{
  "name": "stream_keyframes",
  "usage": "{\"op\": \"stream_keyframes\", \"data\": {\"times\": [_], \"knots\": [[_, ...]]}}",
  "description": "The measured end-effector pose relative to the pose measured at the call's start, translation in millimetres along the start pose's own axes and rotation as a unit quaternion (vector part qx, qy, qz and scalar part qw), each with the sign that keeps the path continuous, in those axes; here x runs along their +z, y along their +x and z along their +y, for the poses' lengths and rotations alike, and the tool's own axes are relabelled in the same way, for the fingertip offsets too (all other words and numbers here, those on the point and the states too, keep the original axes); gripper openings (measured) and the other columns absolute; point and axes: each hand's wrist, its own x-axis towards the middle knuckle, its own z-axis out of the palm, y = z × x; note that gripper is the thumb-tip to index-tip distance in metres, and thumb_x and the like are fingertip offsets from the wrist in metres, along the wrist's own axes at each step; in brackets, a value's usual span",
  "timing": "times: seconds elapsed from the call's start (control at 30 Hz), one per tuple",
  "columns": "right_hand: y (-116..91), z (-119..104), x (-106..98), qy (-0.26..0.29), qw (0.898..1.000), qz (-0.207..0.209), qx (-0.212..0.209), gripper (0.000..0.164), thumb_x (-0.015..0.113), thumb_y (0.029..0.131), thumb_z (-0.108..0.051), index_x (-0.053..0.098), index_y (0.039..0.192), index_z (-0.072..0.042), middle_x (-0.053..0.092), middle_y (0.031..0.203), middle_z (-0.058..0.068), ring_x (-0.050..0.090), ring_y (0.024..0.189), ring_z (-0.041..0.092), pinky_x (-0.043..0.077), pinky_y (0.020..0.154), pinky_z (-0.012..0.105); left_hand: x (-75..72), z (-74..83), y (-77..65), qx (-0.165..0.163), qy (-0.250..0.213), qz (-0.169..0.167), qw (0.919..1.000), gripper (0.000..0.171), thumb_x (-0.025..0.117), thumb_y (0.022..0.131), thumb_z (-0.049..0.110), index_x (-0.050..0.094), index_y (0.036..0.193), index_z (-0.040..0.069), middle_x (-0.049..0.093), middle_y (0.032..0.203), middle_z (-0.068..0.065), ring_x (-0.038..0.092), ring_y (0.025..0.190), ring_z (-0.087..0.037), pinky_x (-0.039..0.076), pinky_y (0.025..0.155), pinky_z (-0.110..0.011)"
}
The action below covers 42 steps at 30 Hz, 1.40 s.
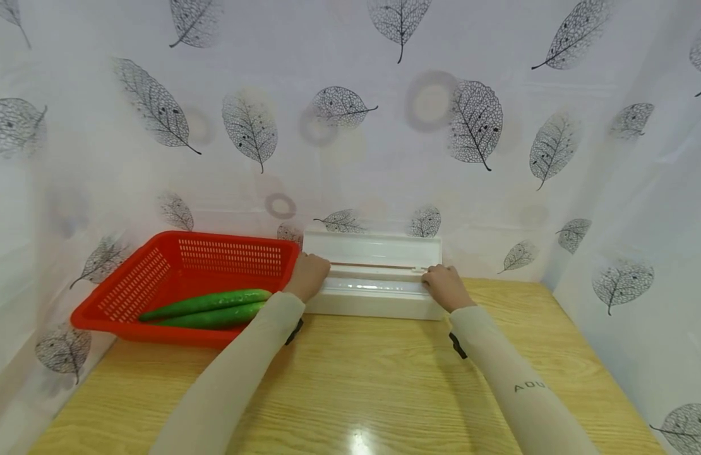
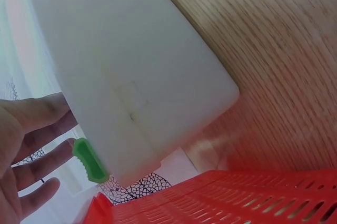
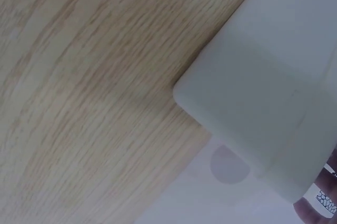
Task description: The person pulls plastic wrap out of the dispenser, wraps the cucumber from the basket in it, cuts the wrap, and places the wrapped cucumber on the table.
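Note:
A long white cling film dispenser [image 1: 379,308] sits on the table with its lid [image 1: 373,245] raised at the back. Shiny clear film [image 1: 379,286] shows inside it, and a thin reddish-brown strip [image 1: 367,265] runs along the bar behind. My left hand [image 1: 309,277] grips the left end of this bar, close beside the basket. At the right end, my right hand [image 1: 446,287] holds with its fingers curled over the edge. In the left wrist view, a ridged green tab [image 2: 89,162] sticks out at the dispenser's edge near the fingertips.
A red plastic basket [image 1: 231,238] stands on the left, its rim close to my left wrist. Two long green cucumbers [image 1: 208,303] lie in it. The wood-grain table [image 1: 373,379] stretches in front, and a leaf-patterned curtain [image 1: 350,170] hangs behind.

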Motion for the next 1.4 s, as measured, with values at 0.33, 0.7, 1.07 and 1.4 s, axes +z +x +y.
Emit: {"op": "stream_keyframes", "data": {"times": [0.33,0.7,1.07,1.4], "knots": [[-4.1,-0.8,0.1,-0.011,1.000,0.023,-0.001,0.007,0.068,0.083,-0.011,0.074,0.080,-0.010,0.068,0.077,0.007,0.060,0.073,0.024,0.050,0.075,0.049,1.1,-2.4,0.1,-0.005,-0.033,-0.004,0.9995,0.008,0.065,0.080,0.004,0.066,0.075,0.011,0.070,0.080,-0.007,0.062,0.075,-0.023,0.048,0.077,-0.037],[-1.9,1.4,-4.2,-0.040,0.999,0.035,0.009,0.008,0.069,0.082,-0.010,0.076,0.085,-0.011,0.070,0.081,0.008,0.061,0.075,0.025,0.049,0.077,0.050,-7.4,-3.8,-1.5,-0.011,-0.051,0.016,0.9985,0.012,0.063,0.080,0.002,0.068,0.072,0.010,0.071,0.076,-0.007,0.062,0.071,-0.023,0.048,0.074,-0.038],[4.9,4.6,-13.7,-0.028,0.998,0.043,0.024,0.007,0.071,0.080,-0.013,0.076,0.085,-0.011,0.070,0.080,0.007,0.061,0.076,0.025,0.048,0.081,0.051,-20.9,-8.4,-0.7,-0.016,-0.066,0.018,0.9976,0.010,0.063,0.083,0.009,0.073,0.082,0.013,0.072,0.080,-0.005,0.064,0.073,-0.021,0.048,0.075,-0.036],[5.8,9.6,-21.0,-0.049,0.997,0.055,0.025,0.010,0.070,0.082,-0.018,0.076,0.085,-0.011,0.070,0.078,0.007,0.062,0.076,0.025,0.049,0.079,0.050,-22.2,-12.1,0.8,-0.023,-0.095,0.037,0.9945,0.012,0.064,0.085,0.016,0.074,0.090,0.014,0.074,0.089,-0.004,0.067,0.083,-0.023,0.047,0.082,-0.039]]}}
